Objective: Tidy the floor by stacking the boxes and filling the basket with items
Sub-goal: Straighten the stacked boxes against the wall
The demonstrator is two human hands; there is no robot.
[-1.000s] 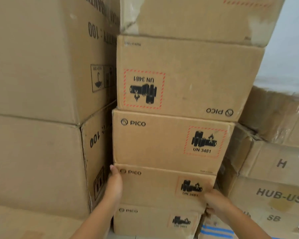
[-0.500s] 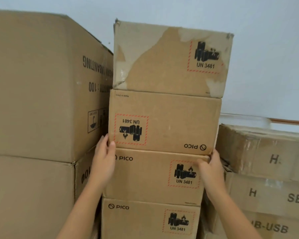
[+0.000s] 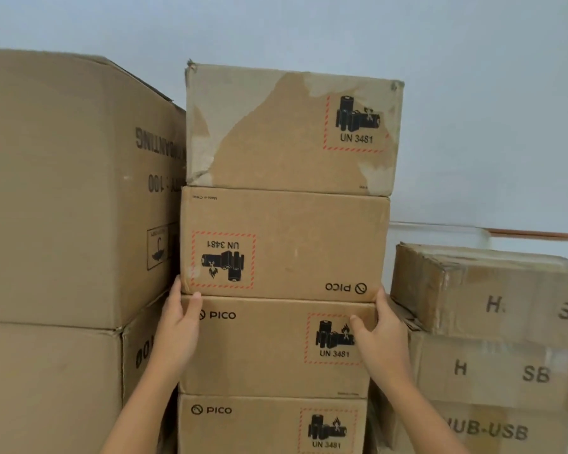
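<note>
1. Our left hand (image 3: 177,326) lies against the left side of the third box (image 3: 269,348) in the middle stack, thumb hooked over its front top-left corner; the other fingers lie flat along the hidden side, pressed together as far as we can see.
2. Our right hand (image 3: 382,335) clasps the same box at its top-right corner, thumb across the front beside the red-bordered UN 3481 label, fingers wrapped round the right side out of sight.
3. That PICO box sits between an upside-down box (image 3: 282,247) resting on it and a bottom box (image 3: 269,424) under it.
4. A worn top box (image 3: 276,132), its surface paper torn away, crowns the stack.
5. Two large cartons (image 3: 63,191) stand touching the stack's left side, one on the other.
6. To the right, just beside the stack, are lower boxes (image 3: 489,322) marked HUB-USB.
7. A pale wall (image 3: 473,93) rises behind everything.
</note>
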